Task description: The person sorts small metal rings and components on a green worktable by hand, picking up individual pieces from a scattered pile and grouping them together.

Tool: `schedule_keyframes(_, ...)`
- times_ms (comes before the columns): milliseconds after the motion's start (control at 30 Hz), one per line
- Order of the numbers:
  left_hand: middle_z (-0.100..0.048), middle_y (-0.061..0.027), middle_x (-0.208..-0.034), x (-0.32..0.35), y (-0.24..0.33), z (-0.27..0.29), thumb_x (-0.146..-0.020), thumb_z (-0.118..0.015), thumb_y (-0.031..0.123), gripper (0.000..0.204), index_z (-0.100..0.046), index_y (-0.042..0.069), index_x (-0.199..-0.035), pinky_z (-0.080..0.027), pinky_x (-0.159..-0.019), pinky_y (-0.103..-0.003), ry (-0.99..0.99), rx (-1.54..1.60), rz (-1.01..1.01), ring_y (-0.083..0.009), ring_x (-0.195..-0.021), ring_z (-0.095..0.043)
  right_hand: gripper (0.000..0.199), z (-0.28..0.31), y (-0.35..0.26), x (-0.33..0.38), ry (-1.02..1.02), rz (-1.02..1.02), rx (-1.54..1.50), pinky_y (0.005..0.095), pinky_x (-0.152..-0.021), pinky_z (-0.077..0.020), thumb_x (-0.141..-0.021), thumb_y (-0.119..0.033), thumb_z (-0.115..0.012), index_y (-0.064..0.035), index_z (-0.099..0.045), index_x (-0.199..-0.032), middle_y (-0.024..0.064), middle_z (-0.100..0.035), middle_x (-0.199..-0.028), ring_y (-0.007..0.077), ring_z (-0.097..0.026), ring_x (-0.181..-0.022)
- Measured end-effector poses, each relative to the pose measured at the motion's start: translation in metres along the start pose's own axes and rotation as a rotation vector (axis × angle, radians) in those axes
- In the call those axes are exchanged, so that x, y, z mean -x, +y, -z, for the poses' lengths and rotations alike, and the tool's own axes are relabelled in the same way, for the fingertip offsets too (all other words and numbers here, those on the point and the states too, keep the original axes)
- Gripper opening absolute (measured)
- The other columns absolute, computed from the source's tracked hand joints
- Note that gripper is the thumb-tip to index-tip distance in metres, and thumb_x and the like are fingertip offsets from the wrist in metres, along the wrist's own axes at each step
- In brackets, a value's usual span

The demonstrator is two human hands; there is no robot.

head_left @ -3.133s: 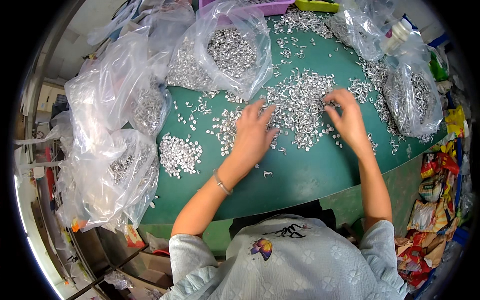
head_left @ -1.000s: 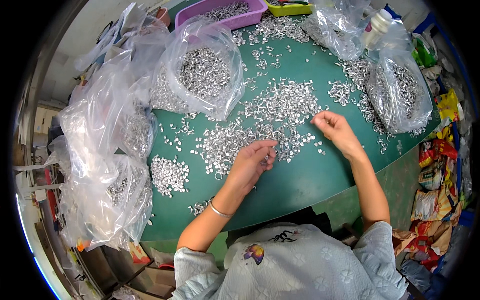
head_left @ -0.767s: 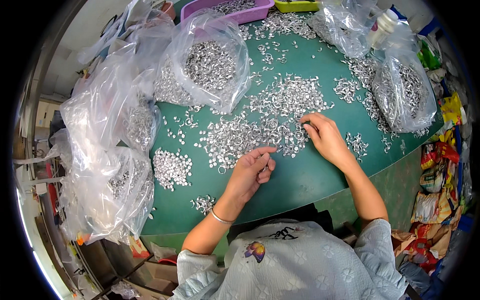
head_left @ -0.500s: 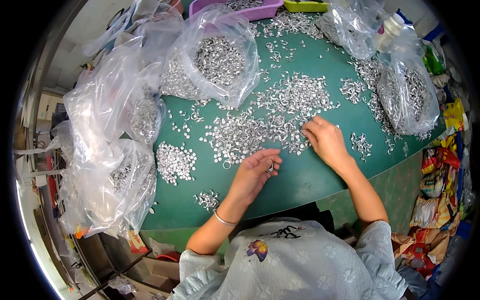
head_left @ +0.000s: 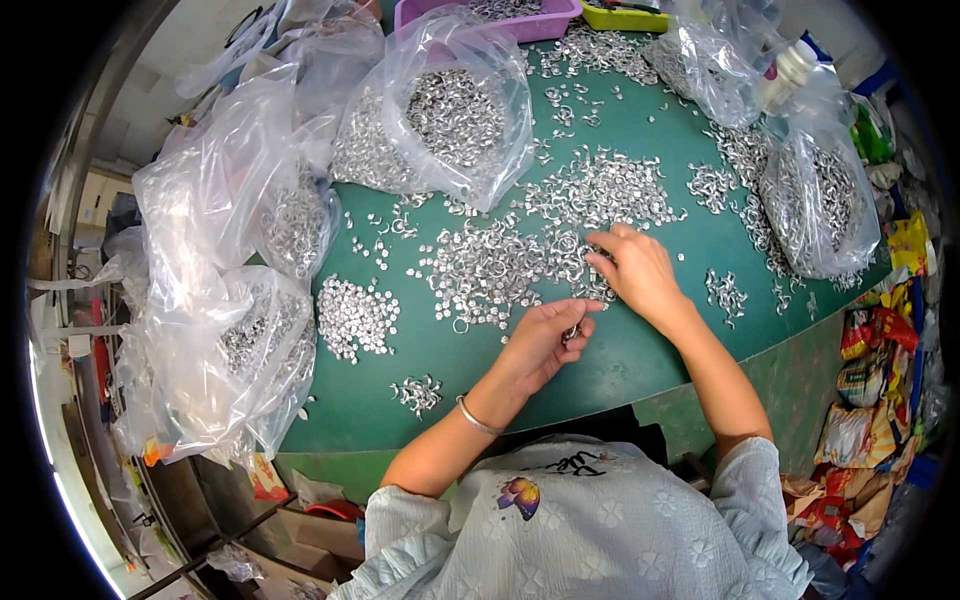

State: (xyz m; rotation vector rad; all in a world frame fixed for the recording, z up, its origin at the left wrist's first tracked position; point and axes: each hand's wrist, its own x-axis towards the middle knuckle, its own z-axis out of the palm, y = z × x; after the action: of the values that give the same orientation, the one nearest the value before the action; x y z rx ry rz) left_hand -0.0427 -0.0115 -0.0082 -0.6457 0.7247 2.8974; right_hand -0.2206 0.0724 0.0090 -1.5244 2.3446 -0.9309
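Small silver metal pieces, some ring-shaped, lie in a loose heap (head_left: 485, 270) on the green table. My left hand (head_left: 540, 348) is just in front of it, palm partly up. Its fingers curl around a few silver metal pieces (head_left: 572, 332), and its thumb and forefinger reach toward the right hand. At the heap's right edge is my right hand (head_left: 642, 275), palm down. Its bent thumb and forefinger are apart over the pieces; none shows between them. A second heap (head_left: 605, 190) spreads just behind.
Clear plastic bags (head_left: 455, 120) of silver pieces stand at the back and left, another bag (head_left: 820, 200) at the right. Smaller piles include round pieces (head_left: 355, 318) and curved pieces (head_left: 416, 395). A purple tray (head_left: 545, 27), a green tray (head_left: 625, 19) and a white bottle (head_left: 790, 75) are at the back.
My left hand has moved right, closer to the right hand, and its fingers have curled in more. My right hand has shifted slightly left and nearer, its fingertips parting.
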Motion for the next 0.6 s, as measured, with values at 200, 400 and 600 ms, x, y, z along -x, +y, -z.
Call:
schedule_keyframes(200, -0.061, -0.0024, -0.087, 0.004, 0.003, -0.026, -0.100, -0.051, 0.021, 0.029, -0.062, -0.002, -0.114, -0.048, -0.069, -0.024, 0.348, -0.067, -0.117, -0.0108, -0.076, -0.055, 0.017, 0.010, -0.002, 0.008, -0.031, -0.026, -0.167, 0.0375, -0.057, -0.0438, -0.080, -0.008, -0.071, -0.0010, -0.067, -0.095, 0.0112, -0.058, -0.072, 0.0251, -0.056, -0.061)
schedule_keyframes(400, -0.064, -0.0055, -0.092, -0.003, -0.009, 0.008, -0.098, -0.052, 0.015, 0.030, -0.058, -0.004, -0.121, -0.051, -0.077, -0.027, 0.090, 0.056, -0.130, -0.0132, -0.084, -0.059, 0.019, 0.014, -0.018, 0.003, -0.221, -0.070, -0.325, 0.0360, -0.057, -0.0416, -0.081, -0.010, -0.071, -0.0013, -0.067, -0.097, 0.0105, -0.057, -0.071, 0.0217, -0.050, -0.059)
schedule_keyframes(600, -0.066, -0.0071, -0.101, 0.004, -0.004, -0.012, -0.096, -0.056, 0.010, 0.029, -0.059, -0.002, -0.121, -0.051, -0.073, -0.024, 0.208, -0.084, -0.102, -0.0111, -0.083, -0.060, 0.018, -0.027, -0.003, -0.020, 0.030, -0.004, 0.134, 0.0429, -0.064, -0.0482, -0.082, -0.019, -0.070, -0.0032, -0.068, -0.092, 0.0144, -0.066, -0.084, 0.0354, -0.063, -0.071)
